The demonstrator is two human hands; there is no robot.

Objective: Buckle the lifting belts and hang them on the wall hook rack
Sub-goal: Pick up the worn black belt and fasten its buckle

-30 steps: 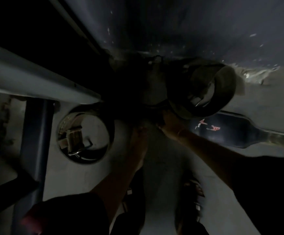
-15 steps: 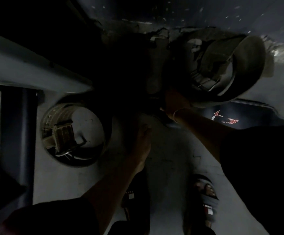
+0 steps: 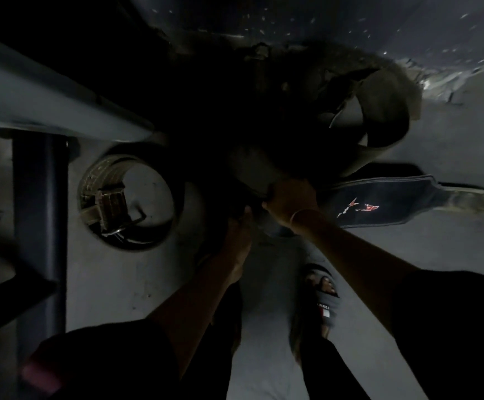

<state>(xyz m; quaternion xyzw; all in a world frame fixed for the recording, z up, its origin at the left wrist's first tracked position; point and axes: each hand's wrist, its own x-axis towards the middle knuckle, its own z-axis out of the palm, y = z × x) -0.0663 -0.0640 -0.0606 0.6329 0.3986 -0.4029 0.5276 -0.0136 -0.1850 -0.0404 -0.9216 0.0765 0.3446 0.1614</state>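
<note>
A looped belt [image 3: 387, 111], dark and wide, is held up near the bottom of the wall [image 3: 321, 18]. Its lower edge is clenched by the right hand [image 3: 289, 197], whose fingers are curled around the band. The left hand [image 3: 240, 232] is stretched just beside the right one into a very dark area. Its fingertips are hidden there, so it cannot be told if something is grasped. A flat belt [image 3: 385, 203] with a red and white mark is laid open on the floor [image 3: 148, 284], to the right of the hands and partly covered by the looped belt. A buckled belt [image 3: 102, 194] is standing on its edge as a ring on the floor at the left, well apart from the hands. Beyond it a grey metal beam [image 3: 47, 90] and a blue post [image 3: 38, 226] are seen. A foot in a sandal [image 3: 325, 301] is placed under the right forearm.
</note>
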